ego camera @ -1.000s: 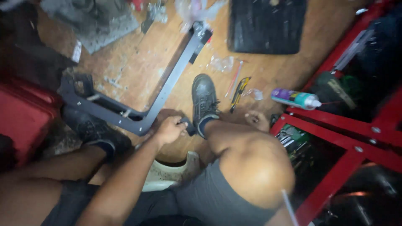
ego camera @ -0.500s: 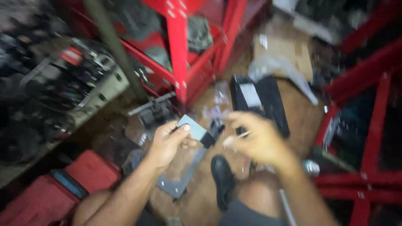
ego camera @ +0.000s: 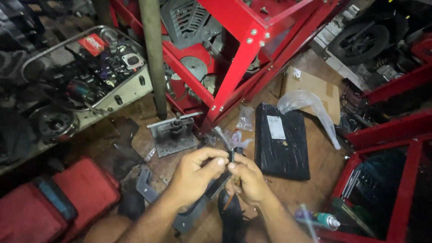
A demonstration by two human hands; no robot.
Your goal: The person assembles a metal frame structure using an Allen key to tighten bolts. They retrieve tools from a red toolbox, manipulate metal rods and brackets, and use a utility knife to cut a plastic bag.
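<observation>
The left hand [ego camera: 193, 173] and right hand [ego camera: 247, 180] meet at the middle, fingertips almost touching, both curled and pinching the top end of a dark metal bracket [ego camera: 198, 207] — the left thumb and forefinger nip it from one side, the right fingers press in from the other. What small part sits between the fingertips is too hidden to tell. The bracket runs down and left from the hands, its grey lower end resting near the wooden floor [ego camera: 292, 193].

Just above the hands lies a crumpled clear plastic bag [ego camera: 231, 137], and up-left of them a small grey metal vise [ego camera: 173, 132]. To the right sits a flat black package [ego camera: 281, 141] — beyond it a cardboard box [ego camera: 310, 85]. Below the right hand lies a spray can [ego camera: 317, 219]. Far left of the hands is a red case [ego camera: 67, 198]; a red steel frame [ego camera: 238, 58] stands above.
</observation>
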